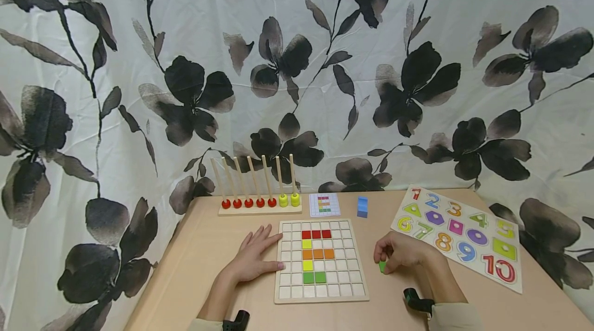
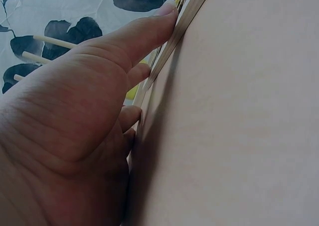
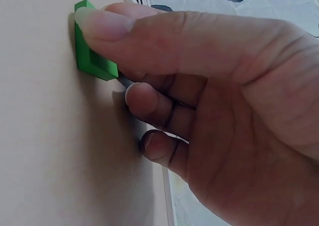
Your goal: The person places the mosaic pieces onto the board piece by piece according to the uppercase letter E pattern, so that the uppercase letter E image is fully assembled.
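Observation:
A wooden grid board (image 1: 325, 300) lies on the table, its white squares partly covered by colored tiles: three red ones (image 1: 316, 234) in a row, a yellow one, three orange ones (image 1: 318, 254), another yellow one and two green ones (image 1: 314, 277). My left hand (image 1: 249, 257) has its fingers spread and its thumb and fingertips at the board's left edge; the left wrist view shows the thumb (image 2: 144, 34) along the wooden side. To the right of the board, my right hand (image 1: 405, 251) pinches a green square tile (image 3: 89, 59) between thumb and forefinger, low over the table.
Behind the board stand a peg rack (image 1: 260, 211) with red and yellow beads, a small pattern card (image 1: 325, 205) and a blue block stack (image 1: 362, 207). A number puzzle board (image 1: 464, 264) lies at right, partly behind my right hand. A flowered cloth (image 1: 297, 114) hangs at the back.

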Demonstrator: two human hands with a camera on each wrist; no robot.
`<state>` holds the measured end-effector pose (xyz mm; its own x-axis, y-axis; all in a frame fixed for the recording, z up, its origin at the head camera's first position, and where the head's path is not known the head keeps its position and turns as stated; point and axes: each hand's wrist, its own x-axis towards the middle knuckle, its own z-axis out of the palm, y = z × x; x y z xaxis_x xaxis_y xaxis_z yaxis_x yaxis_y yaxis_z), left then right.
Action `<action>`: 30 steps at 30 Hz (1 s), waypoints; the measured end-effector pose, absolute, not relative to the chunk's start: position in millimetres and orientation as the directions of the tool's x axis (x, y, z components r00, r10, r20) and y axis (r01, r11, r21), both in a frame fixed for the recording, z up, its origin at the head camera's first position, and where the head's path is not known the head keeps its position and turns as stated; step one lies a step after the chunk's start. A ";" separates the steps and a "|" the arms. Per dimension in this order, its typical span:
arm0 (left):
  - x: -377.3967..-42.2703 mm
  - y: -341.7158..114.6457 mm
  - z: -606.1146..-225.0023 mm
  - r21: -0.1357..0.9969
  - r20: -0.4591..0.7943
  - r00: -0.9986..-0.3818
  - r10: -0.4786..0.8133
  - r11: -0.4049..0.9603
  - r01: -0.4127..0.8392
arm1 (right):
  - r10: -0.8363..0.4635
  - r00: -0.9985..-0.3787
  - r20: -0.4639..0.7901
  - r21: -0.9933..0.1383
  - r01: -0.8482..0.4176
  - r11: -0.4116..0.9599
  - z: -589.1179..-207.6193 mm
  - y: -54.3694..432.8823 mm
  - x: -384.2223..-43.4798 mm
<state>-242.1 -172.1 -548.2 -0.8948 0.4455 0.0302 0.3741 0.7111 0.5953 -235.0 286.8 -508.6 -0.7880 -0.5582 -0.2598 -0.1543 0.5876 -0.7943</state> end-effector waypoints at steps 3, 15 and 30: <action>-242.4 -172.1 -548.3 0.595 0.030 -0.895 0.444 0.712 0.373 | -0.559 -0.790 -0.252 -0.789 -0.167 0.592 -508.4 286.7 -234.5; -242.5 -171.9 -547.1 0.597 0.025 -0.895 0.446 0.711 0.371 | -0.535 -0.813 -0.229 -0.784 -0.172 0.597 -508.2 285.3 -234.8; -242.9 -171.9 -547.7 0.604 0.011 -0.898 0.440 0.712 0.357 | -0.494 -0.866 -0.081 -0.800 -0.239 0.551 -508.7 279.5 -241.7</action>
<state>-242.9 -171.9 -547.7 -0.8978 0.4403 0.0115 0.3572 0.7125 0.6040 -241.7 279.5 -508.7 -0.8658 -0.4939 -0.0811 -0.2392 0.5507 -0.7997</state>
